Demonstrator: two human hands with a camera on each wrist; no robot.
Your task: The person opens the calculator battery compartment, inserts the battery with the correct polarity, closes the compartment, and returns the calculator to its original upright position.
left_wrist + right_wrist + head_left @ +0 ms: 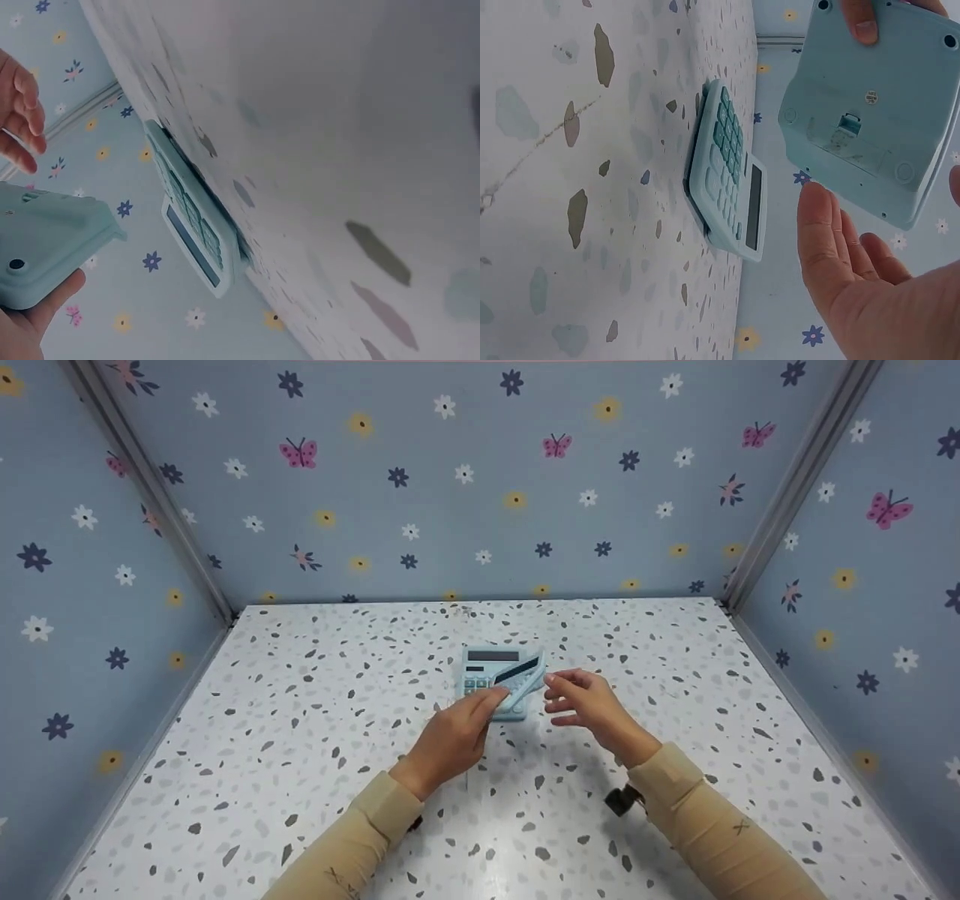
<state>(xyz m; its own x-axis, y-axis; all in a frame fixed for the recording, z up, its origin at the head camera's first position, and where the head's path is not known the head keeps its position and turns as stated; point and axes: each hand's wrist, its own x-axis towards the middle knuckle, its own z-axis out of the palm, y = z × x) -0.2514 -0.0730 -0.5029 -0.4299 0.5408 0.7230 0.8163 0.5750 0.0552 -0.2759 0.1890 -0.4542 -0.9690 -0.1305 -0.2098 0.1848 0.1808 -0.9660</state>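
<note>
A light blue calculator [493, 656] lies flat on the speckled table, keys and display facing up. Above it, my left hand [450, 735] pinches a second light blue calculator [531, 679], thumb on top, held tilted. The right wrist view shows the underside of this held calculator [847, 82], with a battery cover, a small round sticker and dark feet in its corners. My right hand [592, 709] is just right of the held calculator with fingers loosely spread and nothing in them. A small gap parts its fingertips from the calculator in the left wrist view.
The white table [315, 750] has grey speckles. Blue panels with flowers and butterflies [480, 450] stand at the back and both sides, joined by grey corner posts [795, 472]. A dark device [621, 800] is at the right wrist.
</note>
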